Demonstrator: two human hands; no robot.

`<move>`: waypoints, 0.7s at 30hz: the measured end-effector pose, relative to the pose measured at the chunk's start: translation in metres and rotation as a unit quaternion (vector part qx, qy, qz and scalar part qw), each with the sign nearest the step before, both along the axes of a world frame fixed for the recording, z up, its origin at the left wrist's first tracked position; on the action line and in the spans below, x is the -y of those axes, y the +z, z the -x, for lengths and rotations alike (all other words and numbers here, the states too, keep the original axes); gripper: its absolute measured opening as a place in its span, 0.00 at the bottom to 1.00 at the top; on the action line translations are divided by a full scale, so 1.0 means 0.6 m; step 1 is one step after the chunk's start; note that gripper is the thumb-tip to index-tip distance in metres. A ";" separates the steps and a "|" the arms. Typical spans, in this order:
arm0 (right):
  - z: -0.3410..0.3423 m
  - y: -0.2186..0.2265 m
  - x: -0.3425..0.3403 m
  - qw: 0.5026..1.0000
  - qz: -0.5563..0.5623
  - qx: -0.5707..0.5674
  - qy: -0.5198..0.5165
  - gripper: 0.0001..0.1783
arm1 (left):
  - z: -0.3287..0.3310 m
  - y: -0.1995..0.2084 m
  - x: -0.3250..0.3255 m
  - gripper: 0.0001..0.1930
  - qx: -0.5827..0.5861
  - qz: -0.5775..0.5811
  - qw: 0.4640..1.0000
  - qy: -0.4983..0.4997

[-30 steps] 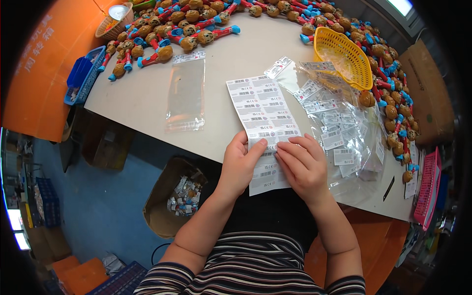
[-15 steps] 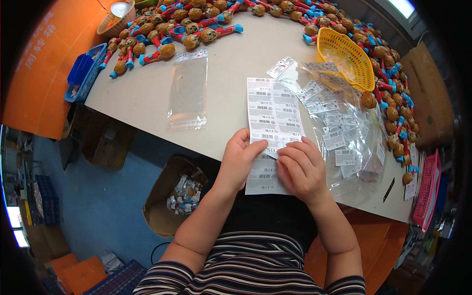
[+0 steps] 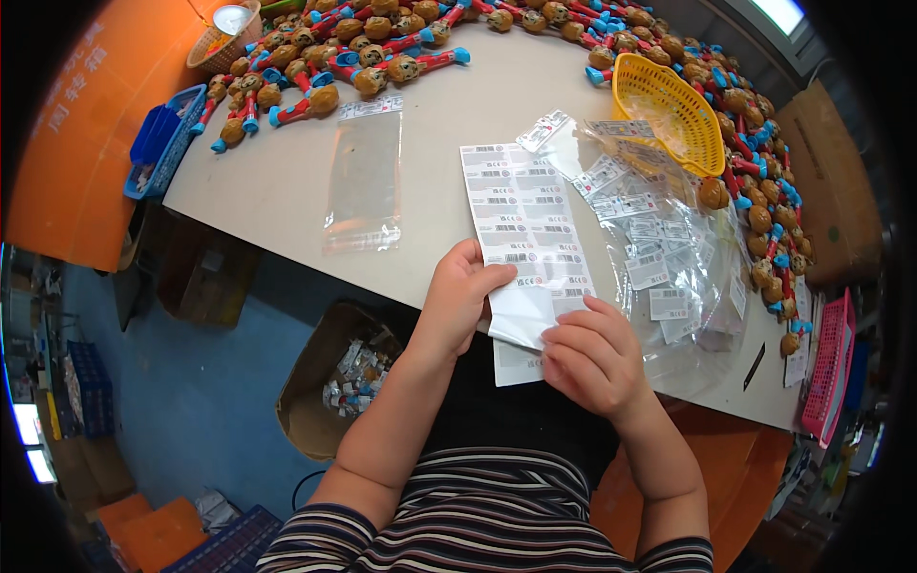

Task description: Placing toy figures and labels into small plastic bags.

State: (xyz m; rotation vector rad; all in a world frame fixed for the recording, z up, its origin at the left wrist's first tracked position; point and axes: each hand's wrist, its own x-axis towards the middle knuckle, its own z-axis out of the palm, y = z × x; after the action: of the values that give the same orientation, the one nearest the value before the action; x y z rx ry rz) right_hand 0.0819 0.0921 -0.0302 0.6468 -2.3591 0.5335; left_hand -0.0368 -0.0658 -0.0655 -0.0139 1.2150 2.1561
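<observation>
Striped top (image 3: 458, 525); short sleeves (image 3: 320, 537).

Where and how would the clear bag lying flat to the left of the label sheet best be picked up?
Probably by its near end, coming from the person's side: the clear bag lies flat on the table with that end closest to the person, so a fingertip could lift the thin edge for a pinch. The left hand is nearer, but holds the label sheet.
</observation>
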 end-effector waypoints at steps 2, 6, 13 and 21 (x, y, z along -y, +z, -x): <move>-0.011 0.002 -0.002 1.000 0.013 -0.003 0.012 0.08 | 0.003 0.001 0.001 0.15 0.004 0.003 1.000 -0.004; -0.042 0.000 -0.029 0.972 0.232 0.003 -0.026 0.13 | 0.006 0.006 -0.014 0.17 -0.057 0.044 0.996 0.057; -0.008 -0.013 0.025 0.835 0.506 0.204 -0.068 0.31 | 0.031 0.067 0.007 0.20 -0.399 0.479 0.765 0.163; 0.006 -0.039 0.015 0.925 0.241 0.239 -0.173 0.36 | 0.057 -0.003 0.145 0.28 -0.494 0.704 0.509 0.029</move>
State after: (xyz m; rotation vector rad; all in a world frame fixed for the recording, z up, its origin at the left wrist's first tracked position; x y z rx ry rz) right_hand 0.0785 0.0828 -0.0533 -0.1469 -2.5446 1.1576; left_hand -0.0710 -0.1526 -0.0673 0.5352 3.2616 0.3489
